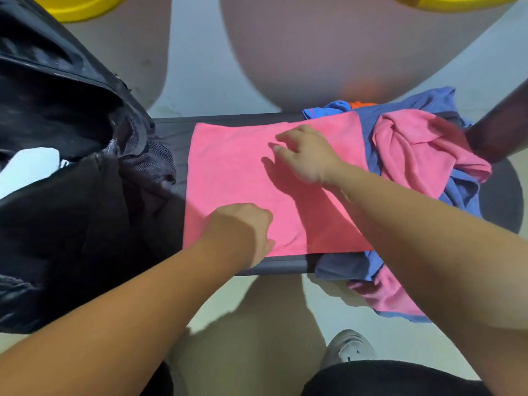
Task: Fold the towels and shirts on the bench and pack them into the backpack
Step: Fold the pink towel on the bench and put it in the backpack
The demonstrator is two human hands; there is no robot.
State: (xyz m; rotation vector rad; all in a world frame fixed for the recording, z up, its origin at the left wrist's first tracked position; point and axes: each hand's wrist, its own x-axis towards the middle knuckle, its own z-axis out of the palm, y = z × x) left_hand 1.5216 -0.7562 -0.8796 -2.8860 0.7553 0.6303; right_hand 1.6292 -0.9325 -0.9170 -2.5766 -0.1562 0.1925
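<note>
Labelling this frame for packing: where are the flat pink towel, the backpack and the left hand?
flat pink towel (228, 167): head view, bare middle.
backpack (71, 218): head view, black front panel.
left hand (243, 227): head view, back of hand.

A dark counter (171, 130) is seen, with a pink towel (234, 178) spread flat on its middle. Left of the towel, an open black backpack (71, 195) is set. Right of the towel, crumpled blue and pink clothes (423, 155) are heaped.
</note>
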